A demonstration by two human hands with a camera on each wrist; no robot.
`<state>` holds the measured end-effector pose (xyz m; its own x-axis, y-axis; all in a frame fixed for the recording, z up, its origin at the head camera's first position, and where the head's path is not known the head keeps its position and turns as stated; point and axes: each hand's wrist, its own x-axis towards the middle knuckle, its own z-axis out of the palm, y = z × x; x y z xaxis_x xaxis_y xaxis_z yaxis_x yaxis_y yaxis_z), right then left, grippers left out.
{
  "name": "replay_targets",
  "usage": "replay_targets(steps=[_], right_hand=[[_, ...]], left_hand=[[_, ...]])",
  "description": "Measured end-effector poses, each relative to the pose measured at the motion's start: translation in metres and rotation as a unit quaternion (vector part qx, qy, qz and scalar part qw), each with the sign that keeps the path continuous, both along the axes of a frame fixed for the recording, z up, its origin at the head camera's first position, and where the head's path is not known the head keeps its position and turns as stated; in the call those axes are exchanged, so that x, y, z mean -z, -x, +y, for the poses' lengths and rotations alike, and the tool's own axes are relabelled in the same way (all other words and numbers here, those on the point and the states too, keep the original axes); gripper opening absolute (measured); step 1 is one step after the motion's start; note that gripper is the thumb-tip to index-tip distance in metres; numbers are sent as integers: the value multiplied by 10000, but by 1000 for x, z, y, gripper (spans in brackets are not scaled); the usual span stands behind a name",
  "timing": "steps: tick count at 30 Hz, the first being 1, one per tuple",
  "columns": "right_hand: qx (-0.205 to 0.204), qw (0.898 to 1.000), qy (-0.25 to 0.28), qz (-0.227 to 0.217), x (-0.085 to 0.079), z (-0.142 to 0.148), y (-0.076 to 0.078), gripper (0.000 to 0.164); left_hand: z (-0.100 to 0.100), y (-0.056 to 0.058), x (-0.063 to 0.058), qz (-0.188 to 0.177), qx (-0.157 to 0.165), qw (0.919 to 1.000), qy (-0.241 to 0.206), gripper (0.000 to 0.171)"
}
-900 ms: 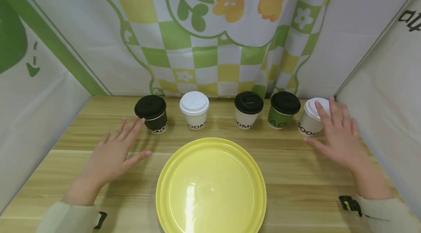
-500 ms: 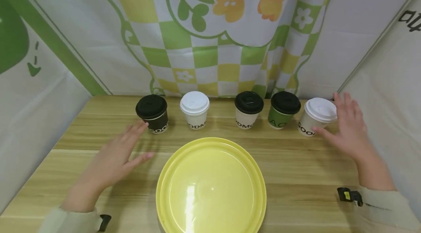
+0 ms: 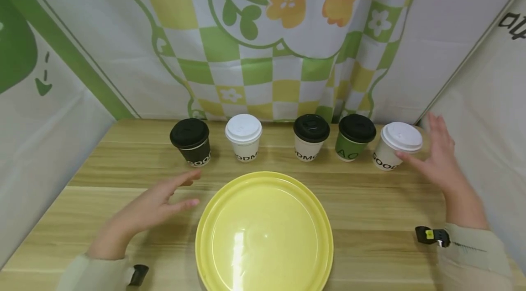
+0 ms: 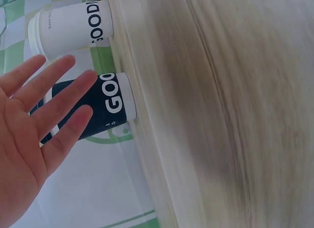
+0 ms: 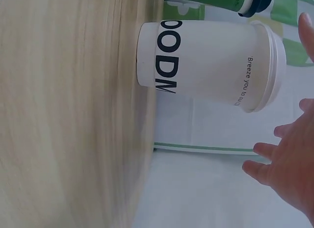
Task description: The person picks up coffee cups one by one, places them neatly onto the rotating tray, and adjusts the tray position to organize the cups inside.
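Note:
Several lidded paper cups stand upright in a row along the back of the table. Nearest my left hand (image 3: pixel 154 204) is a black cup with a black lid (image 3: pixel 191 142); the hand hovers in front of it, fingers extended and apart from it, holding nothing. At the right end stands a white cup with a white lid (image 3: pixel 396 145). Just to its right is my right hand (image 3: pixel 444 161), fingers spread and thumb toward the cup. In the right wrist view that white cup (image 5: pixel 206 63) shows whole, with a gap between it and the fingers.
A round yellow tray (image 3: pixel 265 179) lies at the front middle of the table (image 3: pixel 370 218). Between the end cups stand a white-lidded cup (image 3: pixel 244 138), a pale cup with a black lid (image 3: pixel 310 138) and a green cup (image 3: pixel 354 138). Fabric walls (image 3: pixel 263 67) enclose the back and sides.
My right hand has shifted right, off from in front of the white cup to its right side. My left hand has drawn slightly toward the tray, and its fingers now point more to the right.

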<state>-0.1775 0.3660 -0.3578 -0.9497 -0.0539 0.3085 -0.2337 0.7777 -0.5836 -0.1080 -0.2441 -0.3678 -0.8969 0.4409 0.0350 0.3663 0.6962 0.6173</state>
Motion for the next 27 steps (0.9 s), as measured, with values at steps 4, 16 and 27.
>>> replay_targets(steps=[4, 16, 27], right_hand=[[-22, 9995, 289, -79, 4, 3, 2, 112], [-129, 9930, 1088, -440, 15, 2, 5, 114], [-251, 9910, 1167, -601, 19, 1, 10, 115]], left_hand=[[2, 4, 5, -188, 102, 9996, -188, 62], [11, 9, 15, -878, 567, 9943, -230, 60], [15, 11, 17, -1386, 990, 9836, -589, 60]])
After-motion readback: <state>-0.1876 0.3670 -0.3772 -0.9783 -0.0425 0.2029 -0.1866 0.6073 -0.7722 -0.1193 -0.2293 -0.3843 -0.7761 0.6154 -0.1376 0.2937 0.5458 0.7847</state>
